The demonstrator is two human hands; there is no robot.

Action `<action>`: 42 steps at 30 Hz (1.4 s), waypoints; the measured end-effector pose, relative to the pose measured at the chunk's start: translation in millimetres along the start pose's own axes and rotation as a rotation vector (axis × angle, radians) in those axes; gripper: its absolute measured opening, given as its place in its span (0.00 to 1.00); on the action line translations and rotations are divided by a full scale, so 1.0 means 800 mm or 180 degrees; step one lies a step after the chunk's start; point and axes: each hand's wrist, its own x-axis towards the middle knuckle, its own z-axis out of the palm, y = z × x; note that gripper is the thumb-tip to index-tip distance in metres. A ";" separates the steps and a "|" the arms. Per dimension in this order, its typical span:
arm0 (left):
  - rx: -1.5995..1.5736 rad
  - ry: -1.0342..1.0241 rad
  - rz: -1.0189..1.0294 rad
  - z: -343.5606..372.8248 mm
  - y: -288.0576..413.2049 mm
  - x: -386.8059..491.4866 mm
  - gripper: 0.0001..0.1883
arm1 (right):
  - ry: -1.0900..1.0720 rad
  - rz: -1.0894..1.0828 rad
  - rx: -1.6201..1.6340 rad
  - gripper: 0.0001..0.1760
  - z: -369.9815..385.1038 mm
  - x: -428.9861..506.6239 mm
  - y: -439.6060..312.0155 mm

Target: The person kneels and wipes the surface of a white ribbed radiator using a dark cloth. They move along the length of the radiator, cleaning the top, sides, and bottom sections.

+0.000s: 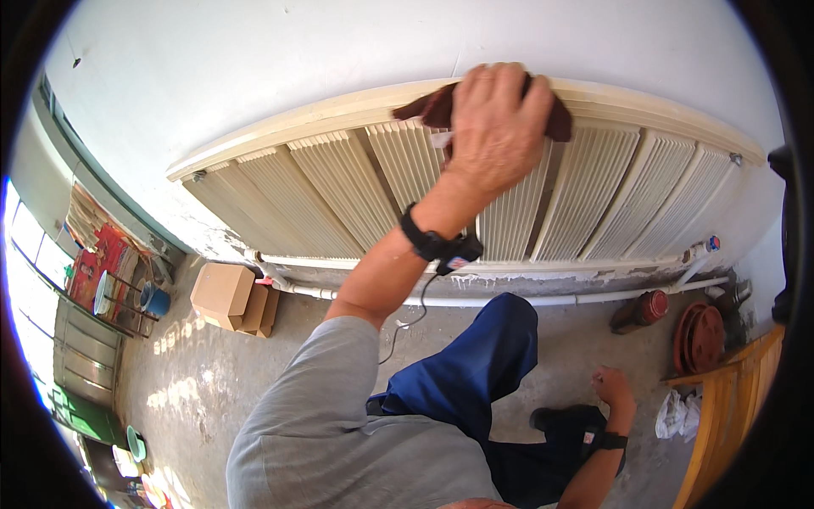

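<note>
My left hand (pixel 499 124) grips a dark maroon cloth (pixel 559 119) at the top rail of a cream ribbed radiator (pixel 588 184). Parts of the cloth stick out on both sides of the hand, whose fingers are slightly blurred. Its palm and the cloth's underside are hidden. A small pale patch shows beside the hand; I cannot tell what it is. My right hand (pixel 612 385) hangs low at the right, above the floor by my leg, with curled fingers and nothing visible in it. Both wrists wear black straps; a black cable runs from the left one.
White pipes (pixel 445 301) run along the wall below the radiator. Cardboard boxes (pixel 222 296) stand on the floor at left. At right are a dark red canister (pixel 648 308), reddish round discs (pixel 704 337), white plastic bags (pixel 677 417) and wooden furniture (pixel 718 420).
</note>
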 end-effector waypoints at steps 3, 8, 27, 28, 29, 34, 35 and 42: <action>-0.0250 0.0045 0.0168 0.027 0.042 0.020 0.19 | 0.0262 -0.0335 -0.0306 0.09 0.006 -0.003 0.010; -0.0455 -0.0127 0.0418 0.066 0.089 0.046 0.13 | 0.0204 -0.0305 -0.0617 0.11 0.030 0.000 0.034; -0.0513 -0.0286 0.1127 0.079 0.113 0.068 0.20 | -0.0141 0.0382 -0.0580 0.11 0.022 0.020 0.030; -0.0358 -0.0360 0.1080 0.066 0.100 0.061 0.22 | -0.0160 0.0373 -0.0633 0.12 0.023 0.020 0.030; -0.0192 -0.0426 0.1039 0.053 0.086 0.054 0.25 | -0.0216 0.0415 -0.0704 0.12 0.022 0.019 0.028; -0.0008 -0.0706 0.0808 0.001 0.043 0.033 0.37 | -0.0281 0.0423 -0.0618 0.14 0.011 0.010 -0.001; 0.0043 -0.0766 0.0826 0.001 0.043 0.034 0.37 | -0.0206 0.0351 -0.0645 0.14 0.008 0.009 -0.008; -0.0067 -0.0526 0.1045 0.053 0.085 0.050 0.28 | -0.0183 0.0338 -0.0600 0.12 -0.010 0.017 -0.040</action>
